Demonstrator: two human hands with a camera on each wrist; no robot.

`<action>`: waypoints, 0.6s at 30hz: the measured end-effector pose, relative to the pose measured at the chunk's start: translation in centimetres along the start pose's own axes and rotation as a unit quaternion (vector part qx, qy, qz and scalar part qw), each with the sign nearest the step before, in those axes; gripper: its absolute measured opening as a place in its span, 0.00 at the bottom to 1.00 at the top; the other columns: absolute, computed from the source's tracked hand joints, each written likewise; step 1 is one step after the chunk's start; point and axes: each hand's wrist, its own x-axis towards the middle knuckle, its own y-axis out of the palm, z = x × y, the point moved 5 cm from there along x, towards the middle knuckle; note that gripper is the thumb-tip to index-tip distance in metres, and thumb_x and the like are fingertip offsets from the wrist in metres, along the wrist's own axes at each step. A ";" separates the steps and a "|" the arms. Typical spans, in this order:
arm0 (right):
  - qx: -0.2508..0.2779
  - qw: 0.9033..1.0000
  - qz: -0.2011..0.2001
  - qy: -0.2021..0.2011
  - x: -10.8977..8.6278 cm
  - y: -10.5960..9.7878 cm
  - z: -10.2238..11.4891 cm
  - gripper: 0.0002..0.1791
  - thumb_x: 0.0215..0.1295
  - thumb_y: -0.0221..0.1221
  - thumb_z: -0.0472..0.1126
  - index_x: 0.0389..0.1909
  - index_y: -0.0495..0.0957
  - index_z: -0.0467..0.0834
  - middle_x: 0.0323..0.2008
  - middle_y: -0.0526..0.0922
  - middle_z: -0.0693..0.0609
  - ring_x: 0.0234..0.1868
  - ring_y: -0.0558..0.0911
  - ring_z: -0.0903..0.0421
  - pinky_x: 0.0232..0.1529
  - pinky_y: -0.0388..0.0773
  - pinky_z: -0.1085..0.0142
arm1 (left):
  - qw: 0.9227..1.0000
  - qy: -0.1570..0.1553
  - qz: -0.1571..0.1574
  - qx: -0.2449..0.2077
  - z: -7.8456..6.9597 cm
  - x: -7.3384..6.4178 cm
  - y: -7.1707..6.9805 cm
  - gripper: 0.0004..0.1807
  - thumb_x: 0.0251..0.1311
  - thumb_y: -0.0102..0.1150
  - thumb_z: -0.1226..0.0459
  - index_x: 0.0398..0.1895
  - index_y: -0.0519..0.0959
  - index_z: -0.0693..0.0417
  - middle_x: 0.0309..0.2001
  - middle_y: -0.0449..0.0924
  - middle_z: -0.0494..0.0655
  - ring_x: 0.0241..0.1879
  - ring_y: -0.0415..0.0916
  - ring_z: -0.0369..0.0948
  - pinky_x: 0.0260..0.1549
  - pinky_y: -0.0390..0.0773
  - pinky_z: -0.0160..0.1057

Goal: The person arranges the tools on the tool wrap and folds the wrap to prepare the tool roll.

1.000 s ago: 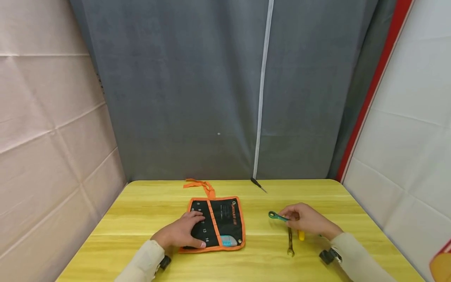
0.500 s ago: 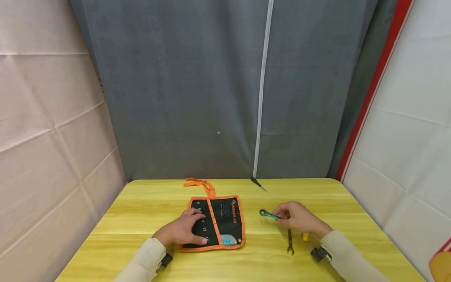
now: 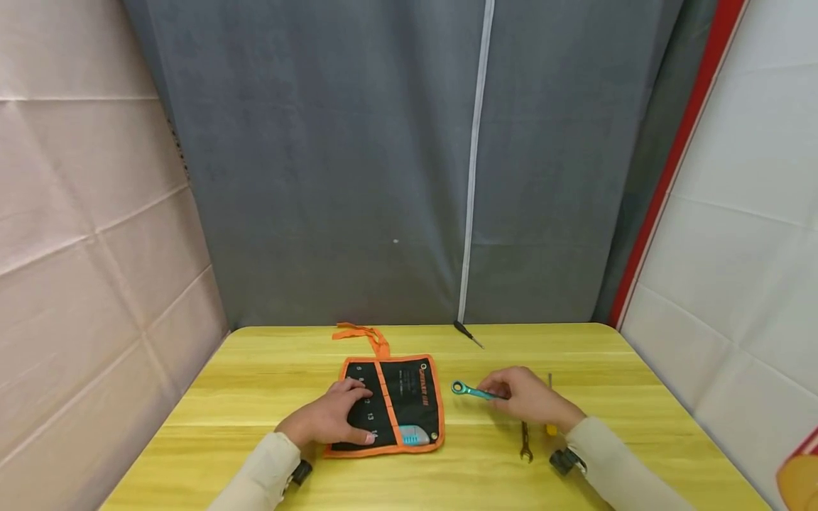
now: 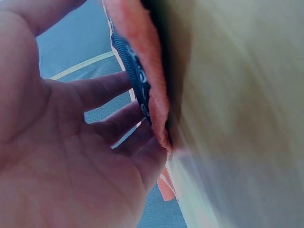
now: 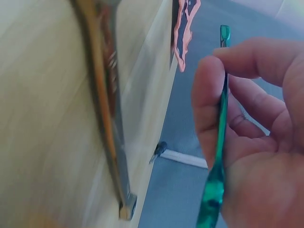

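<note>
A black tool pouch [image 3: 409,387] with orange edging and printed numbers lies unrolled on the table. My left hand [image 3: 332,417] rests across its left part, fingers spread; in the left wrist view the fingertips touch the pouch's black face beside the orange edge [image 4: 142,42]. My right hand [image 3: 527,397] pinches a green ratchet wrench [image 3: 471,391] between thumb and fingers, holding it over the table with its ring end pointing left, near the pouch's right edge. Seen from the right wrist, the wrench [image 5: 219,142] is edge-on across the fingers.
Below the right hand lies a dark combination wrench [image 3: 525,443], and a screwdriver with a yellow handle [image 3: 551,429] is partly hidden behind the wrist. A black-handled screwdriver [image 3: 465,331] lies at the table's back edge. Orange ties [image 3: 364,332] trail behind the pouch; a grey curtain [image 3: 351,177] hangs beyond.
My right hand has moved left with the green wrench, toward the pouch, uncovering more of the yellow-handled screwdriver. My left hand has stayed on the pouch.
</note>
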 end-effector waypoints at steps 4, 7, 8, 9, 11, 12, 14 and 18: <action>-0.009 1.000 -0.004 0.007 0.7 0.5 0.7 0.09 0.70 0.67 0.36 0.47 0.89 0.47 0.37 0.89 0.54 0.34 0.81 0.65 0.36 0.79 0.68 | 1.000 -0.001 0.000 0.000 0.2 0.1 0.0 0.47 0.53 0.78 0.39 0.73 0.74 0.47 0.76 0.64 0.52 0.76 0.60 0.56 0.69 0.70 0.63; -0.011 1.000 0.000 0.011 1.4 0.9 1.1 0.09 0.70 0.67 0.36 0.47 0.90 0.48 0.38 0.90 0.55 0.34 0.81 0.65 0.36 0.78 0.68 | 1.000 -0.003 0.000 -0.001 0.2 0.1 0.0 0.47 0.53 0.78 0.39 0.73 0.74 0.47 0.77 0.64 0.52 0.76 0.60 0.55 0.70 0.70 0.63; -0.011 1.000 0.001 0.007 1.6 1.1 1.3 0.09 0.70 0.67 0.35 0.47 0.90 0.48 0.38 0.90 0.54 0.34 0.81 0.65 0.37 0.78 0.68 | 1.000 -0.003 0.000 -0.001 0.2 0.1 0.0 0.47 0.53 0.78 0.39 0.73 0.74 0.47 0.77 0.63 0.52 0.77 0.60 0.56 0.70 0.70 0.63; -0.011 1.000 0.002 0.003 1.8 1.3 1.4 0.09 0.70 0.67 0.35 0.47 0.90 0.48 0.38 0.90 0.54 0.34 0.81 0.66 0.37 0.78 0.69 | 1.000 -0.002 0.001 -0.001 0.2 0.1 0.0 0.46 0.53 0.78 0.39 0.73 0.74 0.47 0.77 0.63 0.52 0.77 0.60 0.56 0.70 0.70 0.63; -0.010 1.000 0.003 -0.009 2.2 1.5 1.7 0.10 0.69 0.67 0.34 0.46 0.90 0.48 0.38 0.91 0.53 0.34 0.81 0.66 0.37 0.78 0.69 | 1.000 0.000 0.001 -0.002 0.2 0.0 0.0 0.46 0.53 0.78 0.40 0.73 0.74 0.48 0.77 0.63 0.52 0.77 0.59 0.56 0.70 0.70 0.63; -0.010 1.000 0.004 -0.016 2.4 1.7 1.8 0.10 0.69 0.67 0.34 0.46 0.90 0.48 0.39 0.91 0.52 0.33 0.81 0.66 0.37 0.78 0.68 | 1.000 0.001 0.000 -0.002 0.1 0.0 -0.1 0.46 0.53 0.78 0.41 0.73 0.74 0.48 0.77 0.63 0.53 0.77 0.59 0.56 0.70 0.70 0.63; -0.016 1.000 0.004 -0.022 2.7 2.1 2.0 0.10 0.69 0.67 0.34 0.46 0.90 0.50 0.39 0.91 0.53 0.33 0.80 0.67 0.37 0.78 0.68 | 1.000 0.004 0.001 -0.002 0.0 -0.1 -0.1 0.46 0.54 0.78 0.41 0.73 0.74 0.49 0.77 0.63 0.53 0.77 0.59 0.57 0.70 0.70 0.64; -0.022 0.999 0.005 -0.035 3.2 2.7 2.2 0.11 0.69 0.68 0.35 0.47 0.90 0.51 0.40 0.91 0.54 0.35 0.81 0.68 0.39 0.80 0.68 | 1.000 0.009 0.001 -0.001 -0.1 -0.1 -0.1 0.46 0.54 0.78 0.41 0.73 0.74 0.50 0.76 0.64 0.54 0.77 0.59 0.58 0.69 0.70 0.64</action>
